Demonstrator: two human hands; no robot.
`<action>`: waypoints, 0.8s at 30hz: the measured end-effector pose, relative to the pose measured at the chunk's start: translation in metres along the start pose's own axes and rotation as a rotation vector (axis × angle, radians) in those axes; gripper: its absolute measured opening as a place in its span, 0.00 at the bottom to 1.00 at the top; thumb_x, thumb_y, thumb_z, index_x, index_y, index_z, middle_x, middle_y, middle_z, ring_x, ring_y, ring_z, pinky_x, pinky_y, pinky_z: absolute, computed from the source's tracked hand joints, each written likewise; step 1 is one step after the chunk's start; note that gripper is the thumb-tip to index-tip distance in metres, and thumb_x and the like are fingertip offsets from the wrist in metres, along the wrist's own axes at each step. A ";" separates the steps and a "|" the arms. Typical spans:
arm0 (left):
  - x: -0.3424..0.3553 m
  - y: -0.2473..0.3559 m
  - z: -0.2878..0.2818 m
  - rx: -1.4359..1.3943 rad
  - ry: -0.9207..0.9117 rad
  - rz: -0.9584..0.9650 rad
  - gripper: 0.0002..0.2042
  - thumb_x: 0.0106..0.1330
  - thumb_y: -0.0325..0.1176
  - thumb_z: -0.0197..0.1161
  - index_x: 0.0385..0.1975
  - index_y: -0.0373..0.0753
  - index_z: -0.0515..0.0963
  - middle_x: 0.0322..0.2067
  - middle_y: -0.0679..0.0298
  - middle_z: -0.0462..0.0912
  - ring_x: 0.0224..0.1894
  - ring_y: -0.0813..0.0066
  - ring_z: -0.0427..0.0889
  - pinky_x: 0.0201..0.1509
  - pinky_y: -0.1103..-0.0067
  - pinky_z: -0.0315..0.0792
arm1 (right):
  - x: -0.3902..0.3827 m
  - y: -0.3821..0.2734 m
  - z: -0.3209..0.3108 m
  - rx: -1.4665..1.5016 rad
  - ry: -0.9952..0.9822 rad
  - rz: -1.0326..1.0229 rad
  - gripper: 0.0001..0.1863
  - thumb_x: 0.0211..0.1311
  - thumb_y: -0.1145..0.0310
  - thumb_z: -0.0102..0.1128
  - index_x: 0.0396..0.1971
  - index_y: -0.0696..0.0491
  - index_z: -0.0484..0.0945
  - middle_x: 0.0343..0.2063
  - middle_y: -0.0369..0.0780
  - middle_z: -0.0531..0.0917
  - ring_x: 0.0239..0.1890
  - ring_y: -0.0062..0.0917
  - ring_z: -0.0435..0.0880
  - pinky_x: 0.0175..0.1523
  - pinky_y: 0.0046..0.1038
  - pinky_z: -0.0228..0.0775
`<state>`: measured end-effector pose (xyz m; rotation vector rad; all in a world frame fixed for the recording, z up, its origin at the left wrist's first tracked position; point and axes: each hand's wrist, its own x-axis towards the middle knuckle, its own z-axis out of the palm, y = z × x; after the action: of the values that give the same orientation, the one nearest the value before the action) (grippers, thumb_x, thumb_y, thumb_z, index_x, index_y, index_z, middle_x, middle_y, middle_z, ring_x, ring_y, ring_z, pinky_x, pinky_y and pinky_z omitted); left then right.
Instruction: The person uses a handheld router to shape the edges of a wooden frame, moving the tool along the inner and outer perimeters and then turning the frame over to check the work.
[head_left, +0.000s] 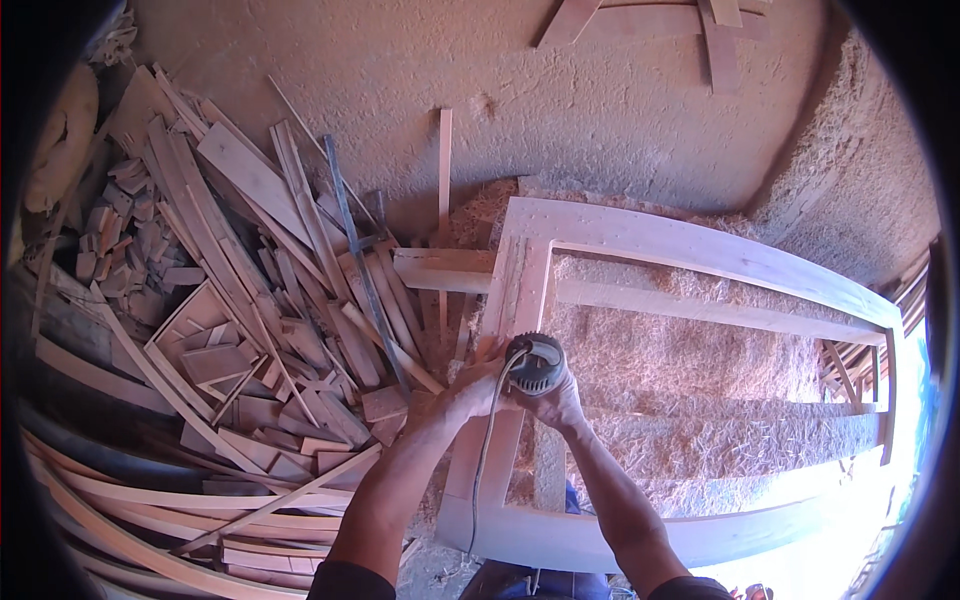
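A corded power tool (pixel 538 366) with a round, dark, vented top stands on the left end rail of a large pale wooden frame (pixel 660 235). Whether it is a router or a sander I cannot tell, as its base is hidden beneath it. My left hand (pixel 477 390) is closed against its left side. Around its right and near side my right hand (pixel 557 405) is wrapped. From the top, a thin cord (pixel 484 460) hangs down over the near part of the frame. Small dark dots mark the rail's far corner.
Offcuts and boards (pixel 300 330) lie in a jumbled heap on the left. Curved strips (pixel 150 500) are stacked at the lower left. Wood shavings (pixel 690 350) fill the ground beneath the frame. A rough wall (pixel 400 60) rises behind, and bright light floods the right.
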<state>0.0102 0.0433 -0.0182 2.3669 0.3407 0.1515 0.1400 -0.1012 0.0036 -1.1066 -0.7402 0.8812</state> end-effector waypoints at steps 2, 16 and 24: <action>0.011 -0.001 -0.002 0.005 -0.002 0.005 0.49 0.49 0.62 0.80 0.72 0.51 0.68 0.71 0.62 0.70 0.76 0.58 0.62 0.81 0.59 0.54 | 0.009 0.008 -0.010 -0.119 0.018 -0.052 0.44 0.44 0.65 0.87 0.60 0.54 0.69 0.55 0.39 0.83 0.55 0.26 0.82 0.61 0.29 0.75; 0.079 -0.015 -0.027 0.471 -0.087 0.019 0.54 0.52 0.60 0.78 0.78 0.54 0.54 0.78 0.63 0.59 0.80 0.55 0.57 0.77 0.45 0.57 | 0.070 -0.014 -0.035 -0.276 0.021 -0.079 0.44 0.46 0.64 0.86 0.62 0.54 0.68 0.56 0.38 0.81 0.56 0.25 0.81 0.64 0.27 0.73; 0.106 -0.012 -0.053 0.446 0.019 0.061 0.47 0.48 0.47 0.80 0.71 0.47 0.65 0.70 0.60 0.71 0.72 0.55 0.68 0.78 0.57 0.59 | 0.106 0.006 -0.044 -0.001 -0.042 -0.055 0.44 0.49 0.66 0.85 0.64 0.56 0.65 0.57 0.37 0.80 0.57 0.23 0.81 0.65 0.25 0.70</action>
<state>0.0983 0.1169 0.0133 2.8196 0.3382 0.1383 0.2255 -0.0257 -0.0072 -1.0668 -0.8026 0.8591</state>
